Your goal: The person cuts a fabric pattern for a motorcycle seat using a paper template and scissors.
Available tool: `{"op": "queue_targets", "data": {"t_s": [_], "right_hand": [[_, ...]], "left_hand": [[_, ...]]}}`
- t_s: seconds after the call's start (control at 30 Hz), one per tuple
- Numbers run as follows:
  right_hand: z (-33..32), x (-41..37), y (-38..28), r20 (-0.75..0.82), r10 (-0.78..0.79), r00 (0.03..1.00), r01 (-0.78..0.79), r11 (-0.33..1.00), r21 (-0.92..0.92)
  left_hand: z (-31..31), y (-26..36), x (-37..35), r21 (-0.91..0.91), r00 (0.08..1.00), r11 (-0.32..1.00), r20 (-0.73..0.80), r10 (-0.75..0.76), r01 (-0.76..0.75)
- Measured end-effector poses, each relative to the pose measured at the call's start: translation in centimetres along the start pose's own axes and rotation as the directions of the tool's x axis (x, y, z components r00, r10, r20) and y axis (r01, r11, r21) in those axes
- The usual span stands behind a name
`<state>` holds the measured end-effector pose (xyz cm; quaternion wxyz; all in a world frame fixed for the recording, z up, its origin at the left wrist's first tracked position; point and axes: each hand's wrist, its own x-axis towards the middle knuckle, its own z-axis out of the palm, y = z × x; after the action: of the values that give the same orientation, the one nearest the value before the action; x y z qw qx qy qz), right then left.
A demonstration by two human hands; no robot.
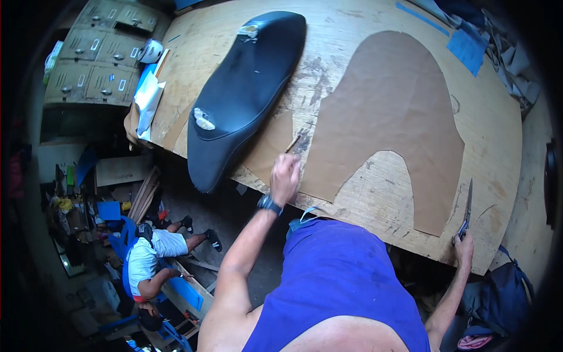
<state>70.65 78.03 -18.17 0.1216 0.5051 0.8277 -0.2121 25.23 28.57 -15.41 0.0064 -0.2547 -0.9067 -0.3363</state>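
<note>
My left hand [284,178], with a watch on its wrist, is over the table's near edge, fingers pinched on a thin pencil-like stick [292,144]. To its left lies a black motorcycle seat [246,94] with torn patches that show pale foam. A brown sheet [272,146] lies partly under the seat. To the right of the hand, a large brown cut piece of material [390,111] with a curved notch is spread flat. My right hand [463,246], at the table's right front, is closed around the handles of scissors [468,202], blades pointing away from me.
The wooden table [375,193] has a worn, stained top. Blue scraps [468,50] and bundled fabric [516,64] lie at the far right. A dark bag [501,296] is beside the right front corner. Lockers [97,56] stand far left; a seated person [158,252] is below them.
</note>
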Motion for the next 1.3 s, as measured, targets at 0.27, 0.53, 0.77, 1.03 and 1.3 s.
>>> {"op": "queue_targets", "data": {"t_s": [0.27, 0.53, 0.77, 1.03, 1.3], "right_hand": [[2.6, -3.0, -14.8, -0.300, -0.073, 0.951, 0.165, 0.942, 0.292], [16.6, -11.0, -45.2, -0.074, -0.914, 0.399, 0.881, 0.360, 0.306], [21.7, -9.8, -58.5, 0.161, -0.844, 0.511, 0.858, 0.511, -0.047], [25.1, -11.3, -60.2, -0.008, -0.812, 0.584, 0.802, 0.575, 0.162], [21.5, -16.7, -53.5, -0.032, -0.681, 0.732, 0.401, 0.392, 0.828]], "left_hand": [[3.0, -6.5, 3.7, 0.154, 0.999, 0.987, 0.001, -0.054, 0.053], [-2.1, -7.2, -13.2, -0.467, 0.906, 0.825, -0.109, -0.409, 0.317], [-7.9, -11.7, -31.6, -0.658, 0.625, 0.531, -0.115, -0.772, 0.535], [-8.6, -13.9, -33.8, -0.736, 0.694, 0.532, -0.117, -0.710, 0.420], [-10.8, -10.8, -23.4, -0.566, 0.963, 0.791, 0.019, -0.268, 0.232]]}}
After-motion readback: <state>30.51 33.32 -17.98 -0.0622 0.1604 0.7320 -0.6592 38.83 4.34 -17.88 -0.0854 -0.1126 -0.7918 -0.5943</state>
